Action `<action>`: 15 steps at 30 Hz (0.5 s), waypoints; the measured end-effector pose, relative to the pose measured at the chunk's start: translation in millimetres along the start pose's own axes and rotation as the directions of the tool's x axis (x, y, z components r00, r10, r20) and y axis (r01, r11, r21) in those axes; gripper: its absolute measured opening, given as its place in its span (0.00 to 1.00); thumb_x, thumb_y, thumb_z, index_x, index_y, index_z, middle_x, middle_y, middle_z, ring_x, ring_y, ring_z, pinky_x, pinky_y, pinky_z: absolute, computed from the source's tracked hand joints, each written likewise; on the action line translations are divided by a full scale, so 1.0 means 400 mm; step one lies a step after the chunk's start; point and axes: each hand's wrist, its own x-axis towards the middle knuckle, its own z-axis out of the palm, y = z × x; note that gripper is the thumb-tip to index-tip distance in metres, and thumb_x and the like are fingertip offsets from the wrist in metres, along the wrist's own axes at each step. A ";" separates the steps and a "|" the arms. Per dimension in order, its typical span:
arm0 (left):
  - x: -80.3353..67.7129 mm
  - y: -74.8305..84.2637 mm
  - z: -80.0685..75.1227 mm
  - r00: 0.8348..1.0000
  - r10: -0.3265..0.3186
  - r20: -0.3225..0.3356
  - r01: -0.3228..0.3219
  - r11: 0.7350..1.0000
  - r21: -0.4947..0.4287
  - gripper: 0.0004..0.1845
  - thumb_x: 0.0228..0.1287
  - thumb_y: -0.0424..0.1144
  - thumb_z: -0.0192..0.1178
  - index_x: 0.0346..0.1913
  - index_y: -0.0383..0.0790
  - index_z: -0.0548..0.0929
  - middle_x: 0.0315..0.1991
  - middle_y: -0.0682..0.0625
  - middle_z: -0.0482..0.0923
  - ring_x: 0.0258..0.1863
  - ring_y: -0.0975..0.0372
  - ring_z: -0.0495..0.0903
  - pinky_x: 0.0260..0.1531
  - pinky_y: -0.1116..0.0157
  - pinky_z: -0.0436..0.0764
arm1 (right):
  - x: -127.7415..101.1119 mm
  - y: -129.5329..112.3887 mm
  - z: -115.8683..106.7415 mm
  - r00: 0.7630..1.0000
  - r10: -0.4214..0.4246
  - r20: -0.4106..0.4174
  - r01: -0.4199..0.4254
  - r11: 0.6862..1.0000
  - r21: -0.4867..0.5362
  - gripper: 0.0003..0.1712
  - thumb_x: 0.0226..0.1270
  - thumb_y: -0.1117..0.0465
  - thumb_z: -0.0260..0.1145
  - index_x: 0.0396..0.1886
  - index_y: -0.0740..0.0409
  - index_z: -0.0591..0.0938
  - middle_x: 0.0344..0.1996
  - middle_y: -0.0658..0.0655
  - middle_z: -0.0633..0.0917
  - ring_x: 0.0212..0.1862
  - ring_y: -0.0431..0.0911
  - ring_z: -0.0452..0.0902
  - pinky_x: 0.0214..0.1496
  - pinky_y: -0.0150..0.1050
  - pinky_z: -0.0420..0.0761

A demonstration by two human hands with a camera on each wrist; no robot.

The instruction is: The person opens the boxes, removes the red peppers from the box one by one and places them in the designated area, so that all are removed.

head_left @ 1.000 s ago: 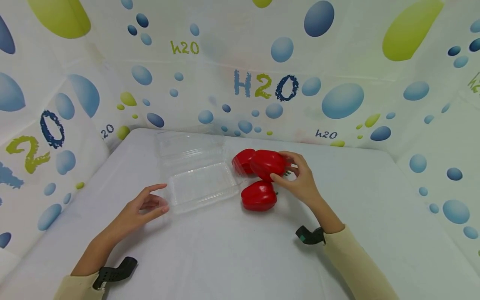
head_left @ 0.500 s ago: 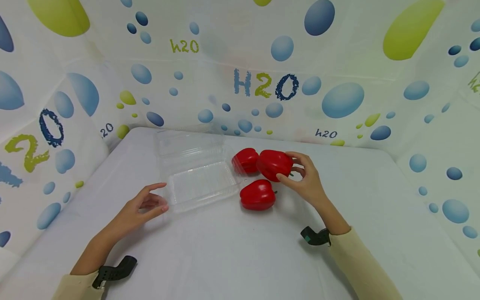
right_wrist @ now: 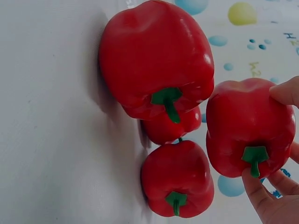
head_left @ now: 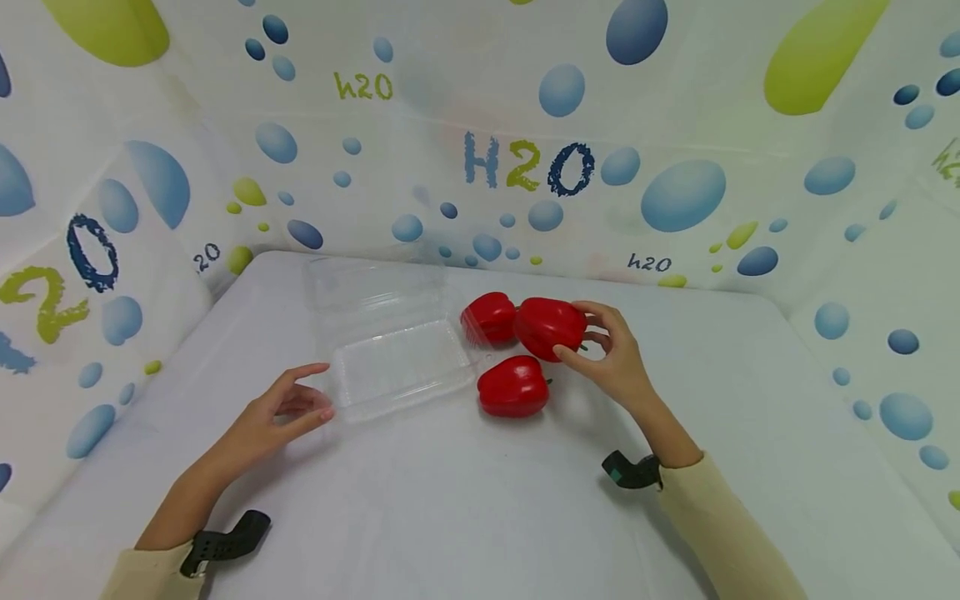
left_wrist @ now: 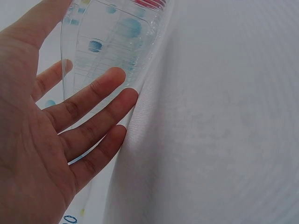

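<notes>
In the head view my right hand (head_left: 615, 358) holds a red bell pepper (head_left: 550, 327) with a green stem, thumb and fingers on its sides. The right wrist view shows this held pepper (right_wrist: 251, 126) raised off the table. Three more peppers lie there: a near one (right_wrist: 156, 56), a lower one (right_wrist: 177, 179) and a partly hidden one (right_wrist: 170, 126). The head view shows a front pepper (head_left: 513, 387) and a back pepper (head_left: 489, 318). My left hand (head_left: 277, 412) is relaxed beside the left edge of a clear plastic clamshell box (head_left: 401, 367); whether it touches is unclear.
The box's clear lid (head_left: 378, 287) is folded back behind its base. A white cloth (head_left: 450, 508) covers the table. Behind it hangs a sheet (head_left: 480, 100) printed with blue and green drops. Both wrists wear black cameras (head_left: 630, 471).
My right hand has moved slightly to the right with the pepper, then stayed nearly still. The left hand keeps its place beside the box. The head view has shifted a little.
</notes>
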 end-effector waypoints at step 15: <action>0.002 -0.006 0.001 1.000 0.005 0.006 -0.005 1.000 -0.002 0.33 0.62 0.47 0.60 0.68 0.51 0.60 0.43 0.53 0.79 0.41 0.77 0.75 0.44 0.80 0.72 | -0.019 0.008 -0.011 1.000 0.019 -0.003 -0.020 0.999 -0.026 0.39 0.50 0.64 0.73 0.62 0.59 0.66 0.59 0.55 0.70 0.55 0.46 0.68 0.48 0.21 0.74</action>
